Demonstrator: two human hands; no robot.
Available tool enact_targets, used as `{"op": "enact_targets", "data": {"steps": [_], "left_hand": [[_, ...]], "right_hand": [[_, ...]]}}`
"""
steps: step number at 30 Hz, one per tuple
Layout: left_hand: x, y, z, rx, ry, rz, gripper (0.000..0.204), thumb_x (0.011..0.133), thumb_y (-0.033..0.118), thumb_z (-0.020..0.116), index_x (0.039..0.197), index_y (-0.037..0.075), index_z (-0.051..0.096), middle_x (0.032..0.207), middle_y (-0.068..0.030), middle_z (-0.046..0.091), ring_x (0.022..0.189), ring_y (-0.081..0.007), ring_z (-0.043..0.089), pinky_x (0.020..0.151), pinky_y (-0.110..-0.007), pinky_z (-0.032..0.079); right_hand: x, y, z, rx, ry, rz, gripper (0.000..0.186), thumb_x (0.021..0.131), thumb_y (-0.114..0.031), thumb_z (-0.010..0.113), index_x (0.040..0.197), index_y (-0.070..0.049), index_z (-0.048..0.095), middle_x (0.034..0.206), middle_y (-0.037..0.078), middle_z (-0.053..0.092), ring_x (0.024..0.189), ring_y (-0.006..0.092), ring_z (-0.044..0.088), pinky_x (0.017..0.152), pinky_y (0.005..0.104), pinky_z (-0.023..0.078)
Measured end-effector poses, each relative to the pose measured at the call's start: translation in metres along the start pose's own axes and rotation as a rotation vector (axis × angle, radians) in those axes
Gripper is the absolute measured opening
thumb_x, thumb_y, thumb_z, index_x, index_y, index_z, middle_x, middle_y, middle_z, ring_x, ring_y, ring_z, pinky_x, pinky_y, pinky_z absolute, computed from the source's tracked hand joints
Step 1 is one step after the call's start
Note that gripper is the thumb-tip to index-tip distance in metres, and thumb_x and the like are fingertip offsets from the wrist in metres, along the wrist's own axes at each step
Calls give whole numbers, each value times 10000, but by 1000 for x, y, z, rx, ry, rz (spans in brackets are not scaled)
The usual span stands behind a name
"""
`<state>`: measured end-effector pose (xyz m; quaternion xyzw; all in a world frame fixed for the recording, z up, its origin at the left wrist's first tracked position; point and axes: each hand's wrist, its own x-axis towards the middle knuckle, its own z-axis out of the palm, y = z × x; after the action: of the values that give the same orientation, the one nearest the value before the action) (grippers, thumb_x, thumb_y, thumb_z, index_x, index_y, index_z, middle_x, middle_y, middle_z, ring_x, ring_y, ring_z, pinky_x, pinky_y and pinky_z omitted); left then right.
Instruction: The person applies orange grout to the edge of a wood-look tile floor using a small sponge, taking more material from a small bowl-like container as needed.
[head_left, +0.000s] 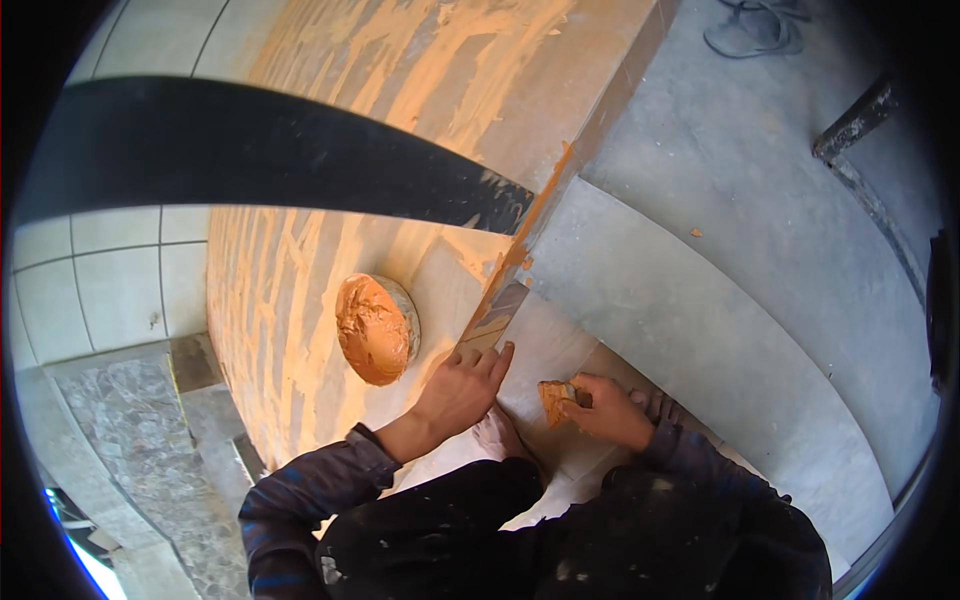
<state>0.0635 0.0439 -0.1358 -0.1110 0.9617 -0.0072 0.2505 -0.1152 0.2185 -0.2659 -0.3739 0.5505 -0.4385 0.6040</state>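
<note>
My left hand (470,385) rests with slightly bent, spread fingers at the lower end of a narrow, putty-smeared edge strip (548,195) on a wooden board. My right hand (605,410) pinches a small scraper (555,402) coated in orange putty, just right of the left hand and apart from it. Left of the strip, an oval bowl (372,328) of orange putty sits on the board (280,280), which is streaked with the same putty. My bare foot (500,440) shows partly beneath my hands.
A long black band (250,150) crosses the board. At right are pale curved steps (720,310), a pair of sandals (755,30) and a dark metal frame (850,135). At left are white wall tiles (115,290) and a stone-patterned floor (135,430).
</note>
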Motion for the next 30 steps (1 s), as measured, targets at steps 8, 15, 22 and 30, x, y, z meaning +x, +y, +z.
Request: {"op": "enact_targets", "data": {"steps": [8,15,22,30], "left_hand": [[94,49,99,126,131,-354,644,902,149,599,1505,-38,476,948,-56,580,822,-162,627,621,-291,532],[110,24,138,150,55,-462,661,945,138,569,1564,-28,407,942,-87,616,787,-175,665,587,-303,525],[109,23,133,89,121,-457,695,946,130,584,1589,-18,367,950,-93,679,780,-190,699,624,-322,562],[52,10,118,-205,-88,-448,566,917,187,636,1435,-19,541,1033,-165,733,898,-294,757,700,-410,599]], "right_hand": [[-8,-57,-32,106,-58,139,262,964,-141,699,1151,36,653,791,49,674,612,92,618,560,274,498],[-10,-109,-39,183,92,127,229,983,-64,687,1183,35,634,793,2,637,628,68,594,578,242,482],[-22,-127,-62,158,235,-9,237,995,-40,672,1218,29,633,846,6,649,668,69,592,602,241,498],[-91,-261,-154,-112,867,-546,189,1022,-140,653,1140,4,684,926,32,698,706,90,605,627,251,500]]}}
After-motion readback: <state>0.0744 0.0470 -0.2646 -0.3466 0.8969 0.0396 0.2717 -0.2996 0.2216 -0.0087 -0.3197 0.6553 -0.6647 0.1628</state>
